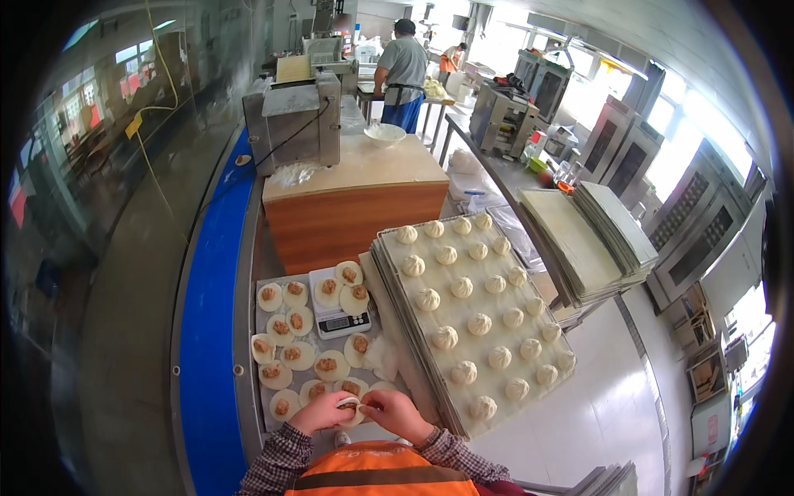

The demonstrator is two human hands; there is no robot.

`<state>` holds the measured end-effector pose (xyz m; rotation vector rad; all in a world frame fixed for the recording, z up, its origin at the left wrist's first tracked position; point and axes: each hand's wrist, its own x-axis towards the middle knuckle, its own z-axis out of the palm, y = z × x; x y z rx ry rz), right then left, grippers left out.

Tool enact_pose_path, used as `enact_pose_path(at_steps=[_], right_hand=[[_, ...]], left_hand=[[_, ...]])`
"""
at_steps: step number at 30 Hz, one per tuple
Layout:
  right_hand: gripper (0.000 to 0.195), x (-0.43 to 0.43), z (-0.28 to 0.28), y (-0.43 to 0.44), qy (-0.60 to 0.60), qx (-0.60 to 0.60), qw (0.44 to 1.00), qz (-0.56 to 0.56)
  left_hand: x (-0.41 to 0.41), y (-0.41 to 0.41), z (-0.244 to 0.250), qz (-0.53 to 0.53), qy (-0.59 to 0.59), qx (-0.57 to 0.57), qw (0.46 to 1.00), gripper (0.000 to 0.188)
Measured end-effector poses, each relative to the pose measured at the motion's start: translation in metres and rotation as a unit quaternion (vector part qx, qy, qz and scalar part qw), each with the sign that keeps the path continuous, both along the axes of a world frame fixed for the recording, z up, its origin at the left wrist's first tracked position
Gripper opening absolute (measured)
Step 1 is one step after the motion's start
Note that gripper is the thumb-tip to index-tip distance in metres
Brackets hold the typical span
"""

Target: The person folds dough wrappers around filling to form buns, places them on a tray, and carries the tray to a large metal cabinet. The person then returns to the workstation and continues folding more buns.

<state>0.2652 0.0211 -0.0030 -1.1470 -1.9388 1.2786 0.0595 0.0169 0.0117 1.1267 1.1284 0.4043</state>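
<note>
A dough wrapper with meat filling (350, 406) is held up near my body, its rim partly raised around the filling. My left hand (322, 410) cradles it from the left. From the right, the fingertips of my right hand (395, 411) pinch its edge. Just beyond my hands, several flat dough rounds topped with filling (329, 366) lie on a floured metal work surface (298, 392). Three more filled rounds rest on or against a white digital scale (340, 323). To the right, pleated buns (479, 324) sit in rows on a lined tray (434, 390).
A blue conveyor belt (211, 347) runs along my left. Ahead stand a wooden table (353, 217), a dough machine (294, 124) and a white bowl (385, 135). Stacked trays (577, 248) lie at the right. A person (403, 74) works farther back, with another beyond.
</note>
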Motion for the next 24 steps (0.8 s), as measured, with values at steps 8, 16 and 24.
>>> enact_pose_path(at_steps=[8, 16, 24], right_hand=[[0.010, -0.007, -0.002, -0.003, -0.023, 0.051, 0.998, -0.022], [0.013, -0.015, 0.002, -0.013, 0.192, -0.211, 0.953, -0.105], [0.015, -0.015, 0.002, -0.011, -0.013, 0.081, 0.996, -0.046]], left_hand=[[-0.004, 0.003, -0.006, -0.022, -0.043, 0.046, 0.998, 0.026], [-0.001, -0.010, -0.015, 0.084, 0.005, 0.091, 0.992, 0.030], [-0.005, 0.003, -0.005, -0.088, 0.171, 0.117, 0.974, 0.033]])
